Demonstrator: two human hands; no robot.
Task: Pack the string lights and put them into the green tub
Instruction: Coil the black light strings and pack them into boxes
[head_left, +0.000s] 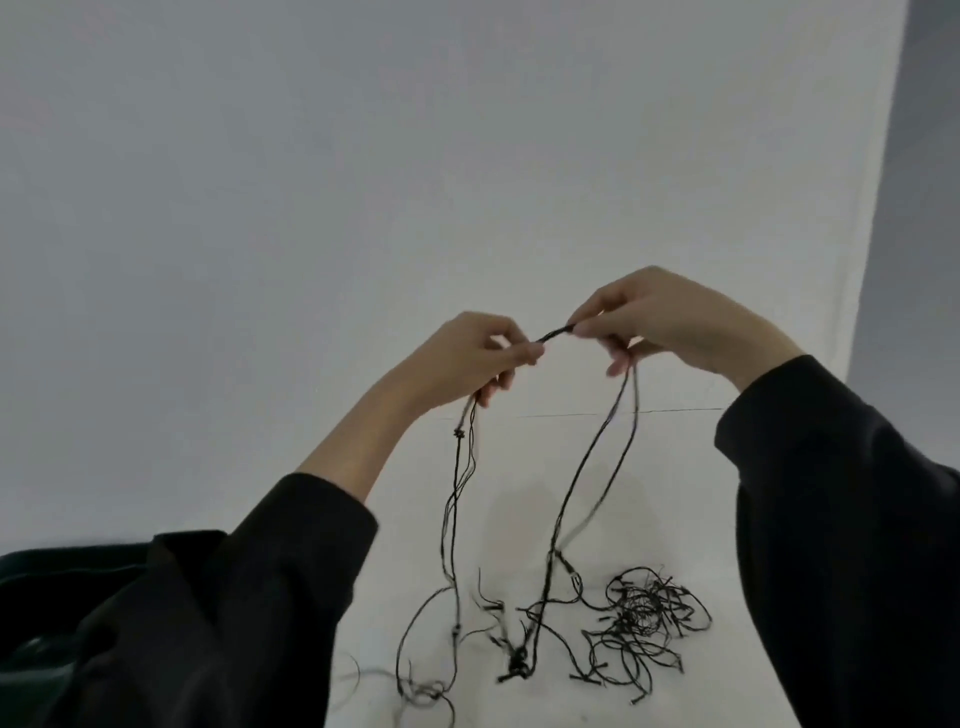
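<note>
with the string lights (557, 333) held up between both hands, the coiling would go best, i judged, if the left hand (462, 358) kept its grip on the gathered strands while the right hand (675, 325), pinching the wire, fed even lengths slowly so the bulbs did not snag. the lights were thin dark wire with small bulbs, hanging in long strands above a loose tangle (644, 616) on the white worktop (675, 483). left of the tangle sat the dark green tub (57, 582), partly behind a black sleeve (249, 597).
</note>
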